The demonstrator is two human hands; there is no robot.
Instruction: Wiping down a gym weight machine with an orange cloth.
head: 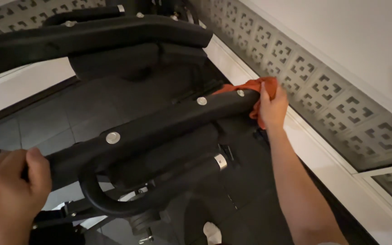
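Filling most of the frame from upper left to lower centre I see a black exercise machine (128,68), and across its middle runs a padded black bar (159,124) studded with round silver bolts, slanting from lower left up to centre right, with a dark tiled floor (46,122) beneath and a patterned wall panel (332,95) along the right. My left hand (7,190), in the lower left corner, is closed around the low end of that bar, thumb up over the padding. My right hand (272,109), right of centre, is curled tight on a bunched red cloth (262,88), pressing it against the bar's upper end.
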